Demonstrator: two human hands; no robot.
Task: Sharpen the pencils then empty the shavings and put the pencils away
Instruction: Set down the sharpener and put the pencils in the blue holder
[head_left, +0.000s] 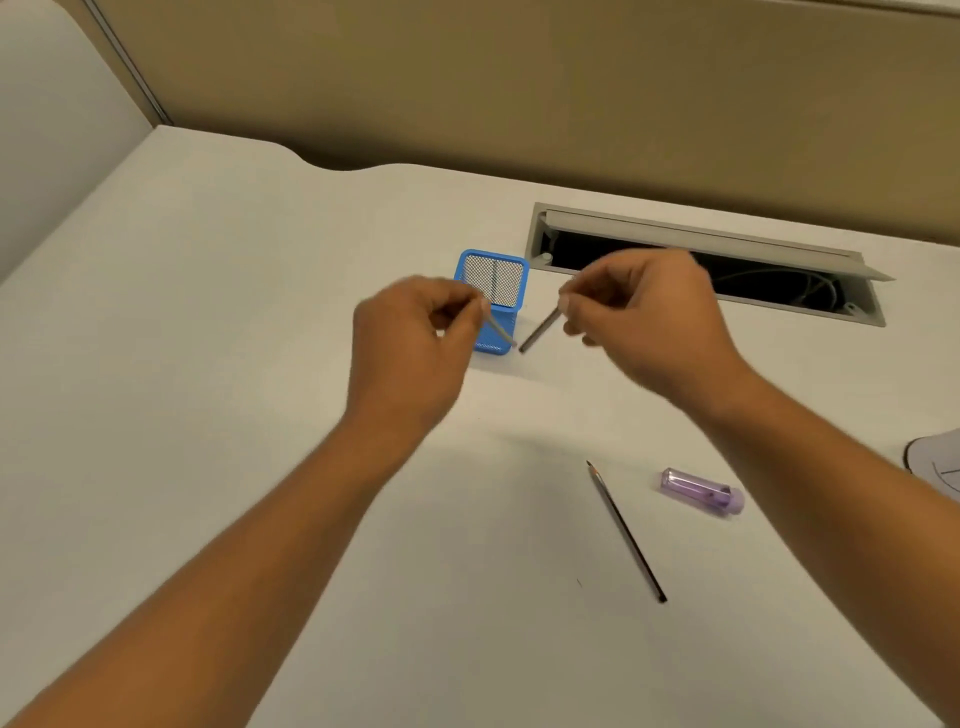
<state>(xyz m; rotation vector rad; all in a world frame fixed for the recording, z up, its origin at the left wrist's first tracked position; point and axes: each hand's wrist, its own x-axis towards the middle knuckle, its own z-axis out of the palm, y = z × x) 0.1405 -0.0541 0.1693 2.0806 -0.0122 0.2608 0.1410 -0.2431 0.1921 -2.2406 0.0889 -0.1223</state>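
Left hand (410, 345) pinches a pencil (500, 332); right hand (639, 317) pinches another (540, 332). Holder (511, 312) at 12 o'clock. Lower each tip-down, unhurried.

Hands, left (415, 338) and right (639, 317), each pinching a pencil beside blue holder (493, 306)

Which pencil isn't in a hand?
The dark pencil lying flat on the desk beside the purple sharpener. The other two are held, one per hand, near the blue mesh holder.
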